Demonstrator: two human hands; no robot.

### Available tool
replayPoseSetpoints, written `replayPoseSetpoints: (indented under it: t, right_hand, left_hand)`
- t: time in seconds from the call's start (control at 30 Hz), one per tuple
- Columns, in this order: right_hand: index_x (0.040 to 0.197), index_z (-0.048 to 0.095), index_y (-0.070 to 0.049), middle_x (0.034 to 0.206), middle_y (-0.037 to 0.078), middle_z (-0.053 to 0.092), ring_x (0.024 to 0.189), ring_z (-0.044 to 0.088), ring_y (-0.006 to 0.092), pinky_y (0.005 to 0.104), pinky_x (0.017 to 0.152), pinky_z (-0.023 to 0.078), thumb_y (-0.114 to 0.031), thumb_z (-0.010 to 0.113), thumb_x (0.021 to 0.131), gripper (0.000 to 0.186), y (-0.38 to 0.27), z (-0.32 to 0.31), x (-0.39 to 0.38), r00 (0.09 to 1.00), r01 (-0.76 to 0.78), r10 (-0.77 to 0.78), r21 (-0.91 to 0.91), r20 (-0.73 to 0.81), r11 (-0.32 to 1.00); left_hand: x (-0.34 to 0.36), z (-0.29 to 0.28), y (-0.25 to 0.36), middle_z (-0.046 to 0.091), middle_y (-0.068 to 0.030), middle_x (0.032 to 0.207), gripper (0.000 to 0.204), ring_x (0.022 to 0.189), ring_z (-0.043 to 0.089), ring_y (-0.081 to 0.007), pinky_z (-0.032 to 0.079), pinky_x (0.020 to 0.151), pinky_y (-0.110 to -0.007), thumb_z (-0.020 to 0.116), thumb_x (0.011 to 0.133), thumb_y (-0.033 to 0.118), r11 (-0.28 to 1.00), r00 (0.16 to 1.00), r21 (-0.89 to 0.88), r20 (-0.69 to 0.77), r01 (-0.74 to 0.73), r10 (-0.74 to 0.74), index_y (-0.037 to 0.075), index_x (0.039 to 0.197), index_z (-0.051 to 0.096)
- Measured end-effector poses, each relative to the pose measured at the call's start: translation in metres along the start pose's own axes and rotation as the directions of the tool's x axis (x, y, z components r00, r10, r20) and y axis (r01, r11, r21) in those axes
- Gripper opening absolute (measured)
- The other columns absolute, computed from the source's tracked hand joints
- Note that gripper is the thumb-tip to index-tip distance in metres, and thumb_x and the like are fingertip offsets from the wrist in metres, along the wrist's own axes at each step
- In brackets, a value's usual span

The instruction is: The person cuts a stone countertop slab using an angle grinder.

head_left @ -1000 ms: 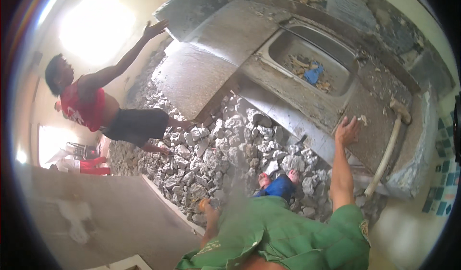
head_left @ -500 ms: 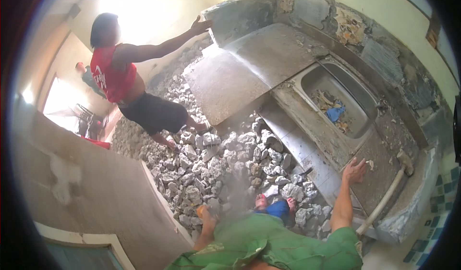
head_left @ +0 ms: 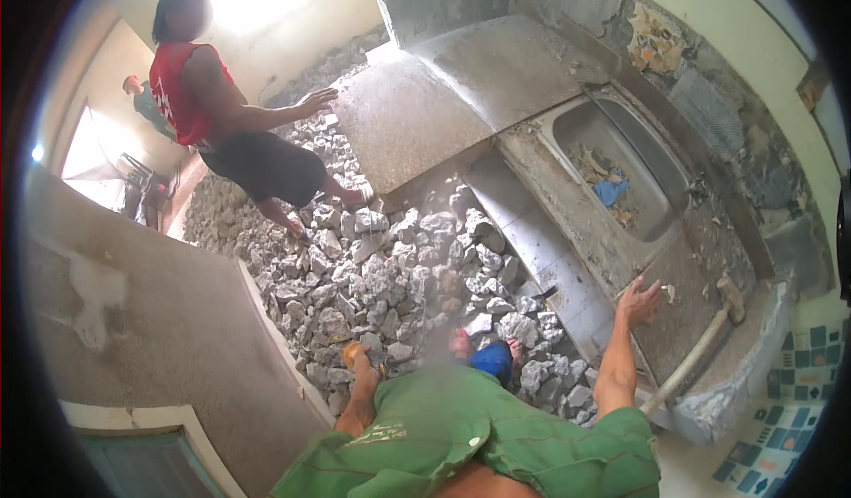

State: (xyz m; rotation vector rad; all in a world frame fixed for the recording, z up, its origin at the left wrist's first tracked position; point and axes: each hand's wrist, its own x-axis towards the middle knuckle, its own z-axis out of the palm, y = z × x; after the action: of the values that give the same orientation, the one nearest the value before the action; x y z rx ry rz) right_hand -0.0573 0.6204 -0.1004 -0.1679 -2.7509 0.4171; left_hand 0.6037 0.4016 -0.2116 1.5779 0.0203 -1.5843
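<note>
One wide fisheye camera sits on the person's head and looks steeply down, so the green shirt [head_left: 479,436] fills the lower edge close to the lens. The view faces forward over a floor of rubble [head_left: 399,268] toward a concrete counter [head_left: 417,117] with a sink [head_left: 612,170], which bends along the right rim. The right hand [head_left: 640,301] reaches in from below. A second person [head_left: 222,117] stands farther off at upper left. No second view shares the scene.
</note>
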Motion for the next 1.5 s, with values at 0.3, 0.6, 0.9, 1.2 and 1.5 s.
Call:
replayPoseSetpoints:
  t: [0.3,0.6,0.9,1.2,1.5]
  right_hand:
    - [0.136,0.046,-0.016,0.138,0.007,0.048,0.129,0.042,0.0255,0.0512,0.095,0.036,-0.052,0.048,0.09,0.058,-0.009,-0.019,-0.002,0.999,0.005,0.0,-0.109,0.041,0.994]
    - [0.14,0.041,-0.016,0.143,0.01,0.043,0.132,0.038,0.0284,0.0563,0.098,0.033,-0.051,0.044,0.093,0.059,0.011,0.004,0.008,0.996,0.065,-0.066,0.006,0.057,0.998]
    - [0.116,0.063,-0.005,0.094,0.005,0.067,0.082,0.061,0.01,0.0257,0.07,0.05,-0.016,0.054,0.095,0.026,-0.162,-0.234,-0.147,0.665,-0.502,-0.559,0.85,0.496,0.157]
    - [0.143,0.025,0.007,0.122,0.021,0.053,0.104,0.055,0.0211,0.0305,0.087,0.047,-0.018,0.06,0.092,0.066,-0.23,-0.446,-0.201,-0.128,-0.991,-0.725,0.107,-0.677,0.075]
    - [0.131,0.014,0.029,0.137,0.046,0.024,0.128,0.036,0.0475,0.0462,0.107,0.032,-0.037,0.068,0.084,0.098,-0.227,-0.456,-0.214,0.334,-0.913,-0.734,-0.398,-0.591,-0.095]
  left_hand:
    - [-0.02,0.007,0.001,0.059,-0.0058,0.084,0.015,0.072,0.062,-0.0268,0.057,0.066,-0.043,0.06,0.078,0.016,0.999,1.0,0.028,0.019,-0.015,0.014,0.01,0.09,0.054]
    - [-0.031,0.013,0.005,0.056,-0.0035,0.077,0.017,0.063,0.059,-0.0239,0.053,0.059,-0.039,0.061,0.079,0.021,0.994,0.987,-0.039,0.13,0.101,-0.095,0.011,0.089,0.052]
    - [-0.065,0.026,0.01,0.061,-0.0066,0.08,0.018,0.074,0.063,-0.0261,0.056,0.067,-0.043,0.062,0.078,0.021,0.999,0.983,0.031,0.18,0.021,-0.026,0.008,0.089,0.056]
    - [-0.072,0.084,0.05,0.059,-0.008,0.07,0.019,0.061,0.061,-0.0252,0.054,0.058,-0.039,0.059,0.078,0.026,0.995,0.962,0.028,0.258,-0.096,0.085,0.009,0.084,0.054]
    - [-0.13,0.144,0.105,0.062,-0.0129,0.087,0.022,0.082,0.065,-0.0272,0.058,0.069,-0.045,0.062,0.081,0.018,0.989,0.902,0.002,0.411,-0.15,0.136,-0.001,0.09,0.057]
